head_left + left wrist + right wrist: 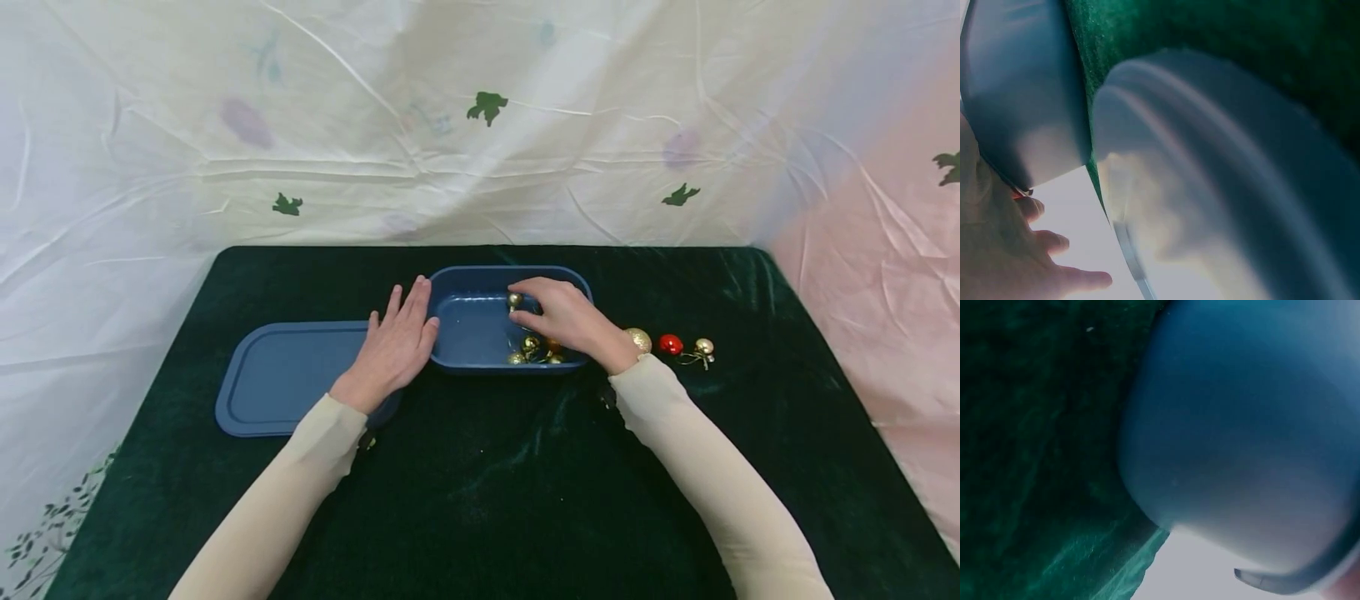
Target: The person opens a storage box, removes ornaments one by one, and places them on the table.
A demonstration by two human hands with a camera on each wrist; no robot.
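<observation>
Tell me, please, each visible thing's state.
Blue box: upright, uncovered.
Blue lid: off, lying flat.
Left grip: fingers extended beside box.
Right grip: fingers curved over box.
Upper gold ball: between finger and thumb, pinching unclear.
Lower gold ornaments: lying inside box.
Large gold ball: lying outside.
Red ball: lying outside.
Small gold ornament: lying outside.

No readable text, label, brand, number or sign anywhere in the three views

The right hand (562, 315) kinda hides some gold baubles (530, 344), and the blue lid (1210, 137) looks super blurry up close.
</observation>
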